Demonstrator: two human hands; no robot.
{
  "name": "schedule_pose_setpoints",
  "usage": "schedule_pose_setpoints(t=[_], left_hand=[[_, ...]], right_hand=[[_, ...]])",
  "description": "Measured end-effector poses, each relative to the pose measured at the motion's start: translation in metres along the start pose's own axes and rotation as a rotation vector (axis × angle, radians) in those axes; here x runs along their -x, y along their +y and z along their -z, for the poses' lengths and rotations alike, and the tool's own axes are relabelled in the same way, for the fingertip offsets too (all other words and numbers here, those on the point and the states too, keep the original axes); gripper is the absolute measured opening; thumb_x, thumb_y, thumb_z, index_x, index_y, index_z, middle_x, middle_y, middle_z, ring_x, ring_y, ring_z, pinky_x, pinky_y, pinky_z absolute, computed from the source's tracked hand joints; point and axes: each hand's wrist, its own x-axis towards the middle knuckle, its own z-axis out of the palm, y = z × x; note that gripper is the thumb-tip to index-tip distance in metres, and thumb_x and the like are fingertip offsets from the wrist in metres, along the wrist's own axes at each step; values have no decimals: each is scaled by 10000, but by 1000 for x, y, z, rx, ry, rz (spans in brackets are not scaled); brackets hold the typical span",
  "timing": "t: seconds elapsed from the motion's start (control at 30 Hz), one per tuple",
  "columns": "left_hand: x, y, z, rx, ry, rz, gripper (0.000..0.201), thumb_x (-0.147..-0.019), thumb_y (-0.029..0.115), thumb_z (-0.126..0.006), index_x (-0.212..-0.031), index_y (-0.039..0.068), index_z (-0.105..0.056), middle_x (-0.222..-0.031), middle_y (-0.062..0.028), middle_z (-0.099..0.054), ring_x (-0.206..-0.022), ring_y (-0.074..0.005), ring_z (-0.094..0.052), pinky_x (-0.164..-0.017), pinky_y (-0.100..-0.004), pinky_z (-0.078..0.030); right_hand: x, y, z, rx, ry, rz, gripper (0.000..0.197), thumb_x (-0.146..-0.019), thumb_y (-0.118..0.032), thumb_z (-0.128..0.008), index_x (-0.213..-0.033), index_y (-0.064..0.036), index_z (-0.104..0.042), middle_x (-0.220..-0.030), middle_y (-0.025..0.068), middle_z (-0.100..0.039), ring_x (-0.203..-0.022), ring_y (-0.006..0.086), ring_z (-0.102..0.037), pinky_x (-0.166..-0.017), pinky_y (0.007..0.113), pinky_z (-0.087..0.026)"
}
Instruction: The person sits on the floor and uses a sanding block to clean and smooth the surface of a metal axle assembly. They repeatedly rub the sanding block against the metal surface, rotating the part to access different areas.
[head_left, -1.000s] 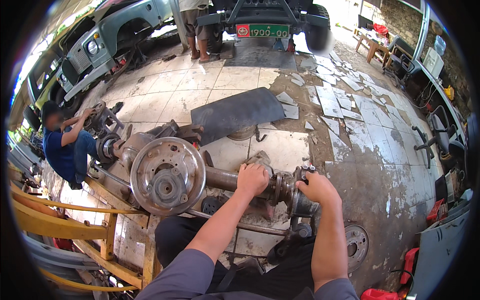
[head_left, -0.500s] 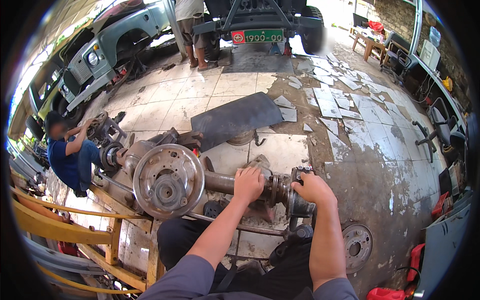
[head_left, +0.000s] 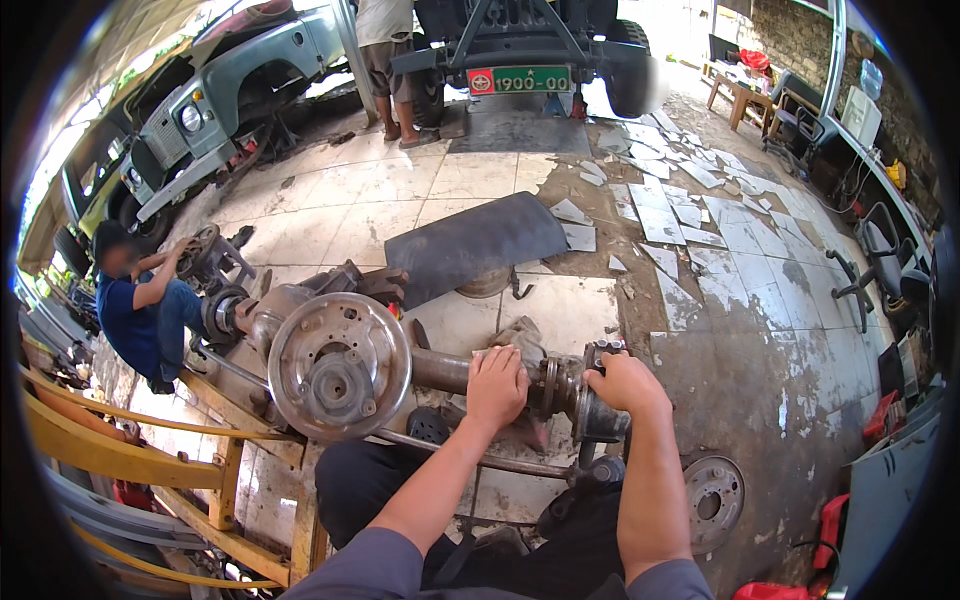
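Observation:
A heavy vehicle axle lies across in front of my knees. My left hand (head_left: pixel 497 388) lies on its round axle tube (head_left: pixel 440 370), fingers stretched together over the top. To the right, past a bolted flange (head_left: pixel 550 382), my right hand (head_left: pixel 632 384) is closed over the top of the steering knuckle (head_left: pixel 600 418). Bolt heads show on a dark piece (head_left: pixel 602 350) at its fingertips; what lies under the palm is hidden. On the left part of the axle sits a round metal backing plate with a hub (head_left: pixel 300 345). A long rod (head_left: pixel 510 463) runs below the tube.
A loose round plate (head_left: pixel 714 498) lies right of my knee. Beyond the axle are a curved black panel (head_left: pixel 475 240) and broken tiles (head_left: pixel 690 180). A yellow frame (head_left: pixel 130 450) stands left, near a seated person (head_left: pixel 140 305). Another person stands by a raised vehicle (head_left: pixel 510 45).
The view has shifted slightly, so the scene sits a little lower. Both hands stay at the same places on the axle.

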Motion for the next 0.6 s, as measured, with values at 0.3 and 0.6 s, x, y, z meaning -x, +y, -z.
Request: schedule_pose_setpoints(t=[0.3, 0.6], left_hand=[[-33, -14, -3, 10, -383, 108, 353, -967, 287, -499, -1178, 65, -673, -1253, -95, -660, -1235, -274, -570, -1093, -526, -368], [-22, -11, 0, 62, -265, 10, 366, -983, 281, -486, -1215, 66, -670, -1282, -102, -653, -1263, -268, -562, -1116, -504, -350]], right_hand=[[-4, 0, -5, -30, 36, 16, 475, -929, -388, -645, -1127, 42, -683, -1194, 304, -642, -1151, 421, -611, -1009, 488, -484], [-6, -2, 2, -41, -37, -43, 461, -937, -394, -638, -1160, 5, -691, -1279, 302, -605, -1200, 421, -590, -1033, 482, -476]])
